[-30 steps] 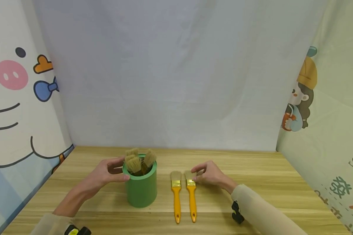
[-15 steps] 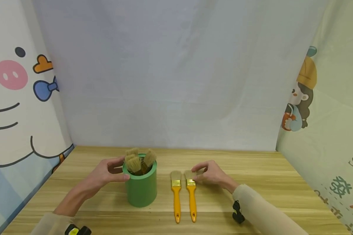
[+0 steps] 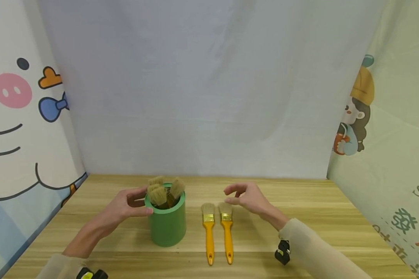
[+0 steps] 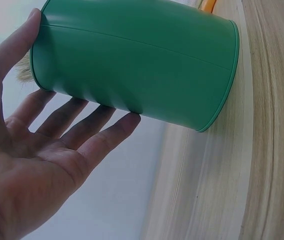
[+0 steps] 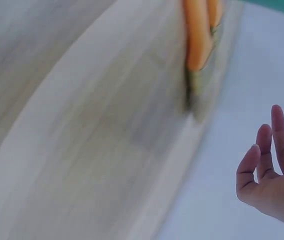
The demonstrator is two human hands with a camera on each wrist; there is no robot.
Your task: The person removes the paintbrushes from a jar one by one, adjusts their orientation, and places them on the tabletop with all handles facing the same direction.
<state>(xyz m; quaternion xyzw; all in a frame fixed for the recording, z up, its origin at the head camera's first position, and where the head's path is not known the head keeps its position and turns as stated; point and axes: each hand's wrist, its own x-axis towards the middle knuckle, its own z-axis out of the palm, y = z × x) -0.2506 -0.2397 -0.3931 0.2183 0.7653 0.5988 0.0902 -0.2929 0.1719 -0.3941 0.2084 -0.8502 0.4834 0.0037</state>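
Observation:
A green cylindrical pot stands upright on the table with several bristle brushes in it, bristles up. My left hand holds the pot from the left; in the left wrist view its thumb lies at the rim and the fingertips touch the wall. To the right of the pot lie two paintbrushes with orange handles, a left paintbrush and a right paintbrush, side by side, bristles away from me. Just above the right brush's bristles hovers my right hand, holding nothing, its fingers loosely bent and apart.
The wooden table runs back to a pale hanging cloth. Printed cloths hang on the left and right sides.
My right hand has lifted off the right paintbrush's bristles and moved slightly up and away. Both loose paintbrushes lie as before. The left hand and pot have stayed put.

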